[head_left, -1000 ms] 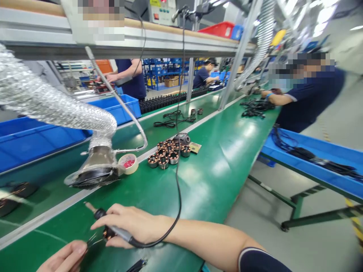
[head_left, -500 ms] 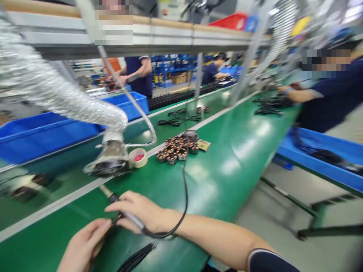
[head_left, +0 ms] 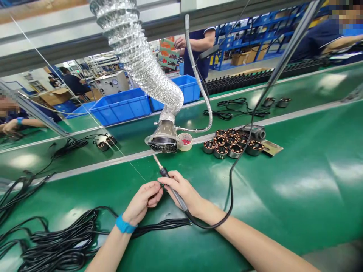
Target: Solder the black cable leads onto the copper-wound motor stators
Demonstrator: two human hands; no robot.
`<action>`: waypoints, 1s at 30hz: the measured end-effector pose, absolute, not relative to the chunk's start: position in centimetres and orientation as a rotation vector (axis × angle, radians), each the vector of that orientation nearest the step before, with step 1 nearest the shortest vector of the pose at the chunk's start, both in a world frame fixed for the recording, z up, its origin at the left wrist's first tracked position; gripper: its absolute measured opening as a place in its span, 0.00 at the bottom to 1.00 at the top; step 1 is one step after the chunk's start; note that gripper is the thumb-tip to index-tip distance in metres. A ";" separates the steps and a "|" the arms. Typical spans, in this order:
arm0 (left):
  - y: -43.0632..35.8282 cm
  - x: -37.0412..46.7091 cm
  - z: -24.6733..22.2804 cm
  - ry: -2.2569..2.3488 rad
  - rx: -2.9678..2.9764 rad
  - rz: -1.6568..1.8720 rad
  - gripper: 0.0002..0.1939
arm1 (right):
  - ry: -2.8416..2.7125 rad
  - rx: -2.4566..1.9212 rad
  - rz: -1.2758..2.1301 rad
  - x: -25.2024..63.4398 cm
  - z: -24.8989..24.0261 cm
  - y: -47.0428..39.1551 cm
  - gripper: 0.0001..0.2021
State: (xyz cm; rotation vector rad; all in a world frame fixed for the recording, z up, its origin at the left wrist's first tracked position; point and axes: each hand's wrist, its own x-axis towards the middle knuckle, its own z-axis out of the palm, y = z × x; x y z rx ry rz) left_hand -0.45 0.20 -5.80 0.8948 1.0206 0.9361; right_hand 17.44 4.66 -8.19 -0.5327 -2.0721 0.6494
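Observation:
My right hand (head_left: 187,192) is closed around a soldering iron (head_left: 178,197). Its bare metal tip points up and away, just short of the fume hood. Close beside it, my left hand (head_left: 144,202), with a blue wristband, pinches a small dark piece between thumb and finger. The fingertips of both hands meet at that piece, and its kind is too small to make out. A bundle of black cables (head_left: 161,226) runs behind my left wrist, its ends below my right hand. The iron's black cord (head_left: 231,189) loops over my right forearm.
A fume hood (head_left: 163,141) on a foil duct hangs ahead, beside a tape roll (head_left: 185,142). Right of it sit several copper-wound stators (head_left: 221,152), a grey metal housing (head_left: 256,132) and a small plate (head_left: 273,148). Coiled black cables (head_left: 62,238) lie left. Blue bins (head_left: 121,107) stand beyond.
The view has swung left and steadied, so the hands and stators appear farther right and the coiled cables show. My hands remain together; the iron stays in my right hand.

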 end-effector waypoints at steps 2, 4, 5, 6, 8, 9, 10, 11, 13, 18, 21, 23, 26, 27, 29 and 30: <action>0.2 -0.2 -6.5 0.945 0.811 1.001 0.17 | -1.988 -0.566 0.629 17.0 -8.3 4.4 0.19; 0.2 -0.1 -7.0 0.912 0.764 1.062 0.15 | -1.916 -0.579 0.627 16.6 -8.3 4.1 0.18; 0.2 -0.1 -7.2 0.909 0.750 1.089 0.14 | -1.898 -0.578 0.636 16.5 -8.3 3.9 0.18; 0.2 -0.1 -7.3 0.912 0.742 1.110 0.14 | -1.898 -0.574 0.647 16.4 -8.2 3.8 0.19; 0.3 -0.3 -7.4 0.921 0.743 1.141 0.14 | -1.923 -0.578 0.654 16.5 -8.1 3.6 0.20; 0.4 -0.5 -7.3 0.926 0.748 1.153 0.13 | -1.941 -0.583 0.640 16.6 -8.0 3.6 0.20; 0.5 -0.6 -7.2 0.933 0.751 1.167 0.13 | -1.959 -0.588 0.613 16.7 -7.9 3.5 0.20; 0.6 -0.9 -7.1 0.941 0.752 1.185 0.13 | -1.973 -0.594 0.577 17.0 -7.7 3.5 0.20; 0.9 -1.6 -6.9 0.969 0.746 1.231 0.12 | -1.981 -0.622 0.499 17.6 -7.2 3.5 0.19; 3.1 -5.2 -6.9 1.060 0.698 1.350 0.09 | -2.013 -0.688 0.308 21.1 -5.5 3.3 0.15; 5.6 -7.6 -7.3 1.098 0.651 1.425 0.07 | -2.006 -0.722 0.045 24.5 -5.6 3.6 0.12; 7.2 -8.8 -7.6 1.148 0.635 1.455 0.05 | -1.913 -0.821 -0.119 26.9 -6.1 4.5 0.12; 9.1 -9.9 -7.8 1.330 0.620 1.438 0.05 | -1.776 -1.037 -0.292 30.0 -7.0 7.1 0.12; 9.5 -10.1 -7.7 1.418 0.619 1.431 0.07 | -1.775 -1.114 -0.336 30.8 -7.2 8.2 0.13; 9.7 -10.2 -7.2 1.618 0.643 1.510 0.08 | -1.817 -1.220 -0.381 32.0 -7.5 10.2 0.15; 9.4 -10.0 -6.8 1.709 0.685 1.615 0.08 | -1.844 -1.235 -0.383 32.4 -7.6 11.0 0.16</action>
